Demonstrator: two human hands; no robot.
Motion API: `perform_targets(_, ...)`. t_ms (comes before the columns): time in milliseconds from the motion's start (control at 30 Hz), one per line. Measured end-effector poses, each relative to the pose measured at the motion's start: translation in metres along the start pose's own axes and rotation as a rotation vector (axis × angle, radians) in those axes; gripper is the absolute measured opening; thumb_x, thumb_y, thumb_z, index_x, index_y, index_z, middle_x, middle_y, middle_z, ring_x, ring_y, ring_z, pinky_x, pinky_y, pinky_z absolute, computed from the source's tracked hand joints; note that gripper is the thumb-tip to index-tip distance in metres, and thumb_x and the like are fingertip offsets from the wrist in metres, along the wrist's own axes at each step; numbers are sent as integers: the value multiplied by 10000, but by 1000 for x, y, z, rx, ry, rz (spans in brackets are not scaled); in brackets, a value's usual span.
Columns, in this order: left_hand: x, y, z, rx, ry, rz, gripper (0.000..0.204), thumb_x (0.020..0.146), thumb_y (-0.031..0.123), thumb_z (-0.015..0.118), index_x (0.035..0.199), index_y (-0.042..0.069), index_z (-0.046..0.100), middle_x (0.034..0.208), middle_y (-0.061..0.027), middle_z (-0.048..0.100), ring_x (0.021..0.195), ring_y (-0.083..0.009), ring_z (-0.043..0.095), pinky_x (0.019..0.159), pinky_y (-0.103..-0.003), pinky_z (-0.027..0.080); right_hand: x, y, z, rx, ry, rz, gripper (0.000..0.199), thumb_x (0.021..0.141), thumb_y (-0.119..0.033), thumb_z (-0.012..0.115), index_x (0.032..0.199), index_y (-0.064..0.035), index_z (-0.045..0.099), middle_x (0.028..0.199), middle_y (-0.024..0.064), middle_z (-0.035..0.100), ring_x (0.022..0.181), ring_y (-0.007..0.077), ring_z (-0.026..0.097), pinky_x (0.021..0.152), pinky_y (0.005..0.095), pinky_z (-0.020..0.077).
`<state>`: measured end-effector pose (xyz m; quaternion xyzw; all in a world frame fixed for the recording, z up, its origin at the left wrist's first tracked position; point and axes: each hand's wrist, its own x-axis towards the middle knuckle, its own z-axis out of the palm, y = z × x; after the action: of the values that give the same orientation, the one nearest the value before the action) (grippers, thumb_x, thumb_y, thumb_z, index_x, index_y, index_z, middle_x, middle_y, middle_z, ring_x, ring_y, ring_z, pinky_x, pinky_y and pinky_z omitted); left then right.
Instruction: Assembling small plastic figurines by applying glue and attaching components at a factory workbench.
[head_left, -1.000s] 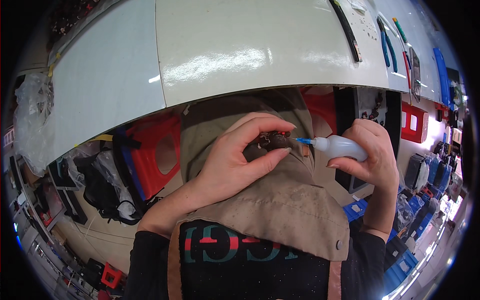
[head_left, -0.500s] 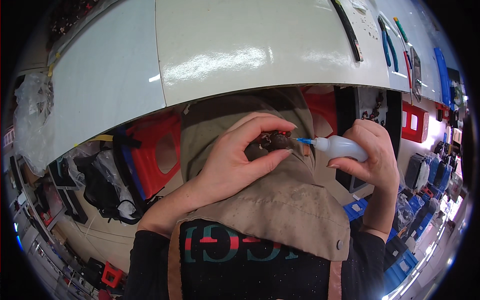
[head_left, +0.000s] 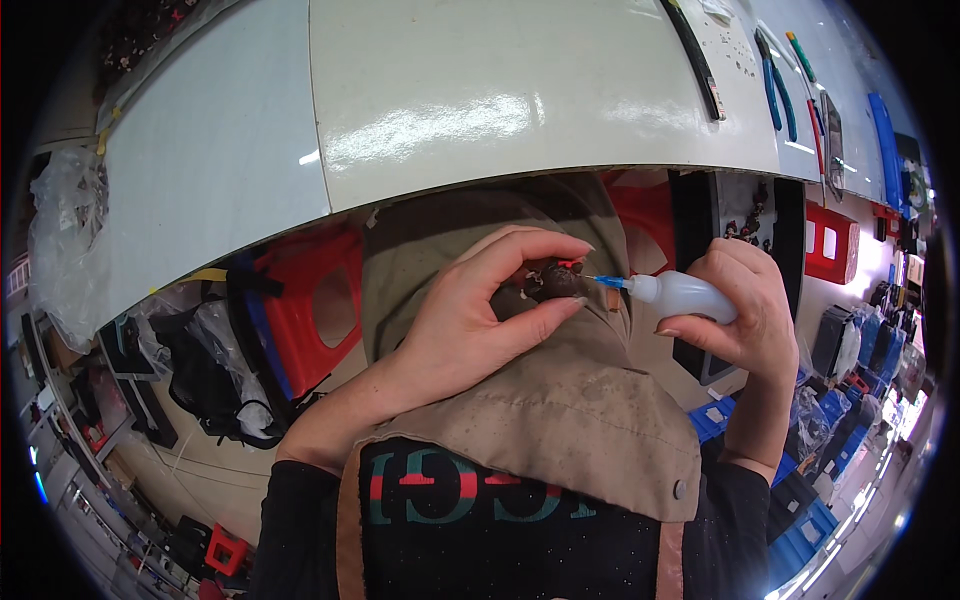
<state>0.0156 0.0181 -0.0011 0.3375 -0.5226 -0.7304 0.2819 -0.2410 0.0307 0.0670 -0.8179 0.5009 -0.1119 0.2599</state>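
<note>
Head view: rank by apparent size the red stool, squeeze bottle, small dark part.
1. red stool, though farther from the camera
2. squeeze bottle, in the right hand
3. small dark part, pinched by the left hand

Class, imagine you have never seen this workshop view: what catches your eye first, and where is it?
At the centre, the left hand pinches a small dark part between thumb and fingertips, while the right hand holds a white squeeze bottle whose blue needle tip points at it. Behind them curves a glossy white tabletop, with pliers lying at its upper right.
</note>
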Motion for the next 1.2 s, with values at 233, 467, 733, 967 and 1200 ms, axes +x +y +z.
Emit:
perform_targets(233,1,-5,0,12,-16,49,363,837,-33,607,1185,25,527,1113,-64,520,1045,-134,542,910,-265,444,-11,5,-1,198,136,67,496,556,-464,802,744,-46,612,645,53,520,568,198,522,502,289,369)
perform_targets(467,2,-5,6,-46,-9,16,313,866,-28,574,1167,13,499,1091,-59,534,1028,-129,556,897,-256,451,-24,11,7,361,252,170,640,589,-616,742,772,-20,597,671,34,530,584,151,463,541,283,328)
perform_targets(733,4,-4,9,-59,-9,8,303,874,-23,565,1165,8,487,1089,-66,539,1032,-134,558,886,-255,453,-25,13,5,324,232,137,516,524,-454,822,747,-39,612,638,47,528,557,180,503,498,280,359)
perform_targets(967,4,-3,11,-43,-14,15,305,869,-23,572,1162,11,492,1099,-67,536,1030,-136,558,879,-256,452,-18,11,5,202,169,101,471,530,-410,826,752,-56,607,639,47,519,571,210,516,510,301,376)
perform_targets(1200,4,-4,10,-20,-21,21,310,863,-22,581,1161,8,500,1107,-65,525,1017,-133,559,874,-255,451,-14,13,6,126,118,61,478,567,-444,798,751,-53,595,644,53,521,575,209,521,512,301,375)
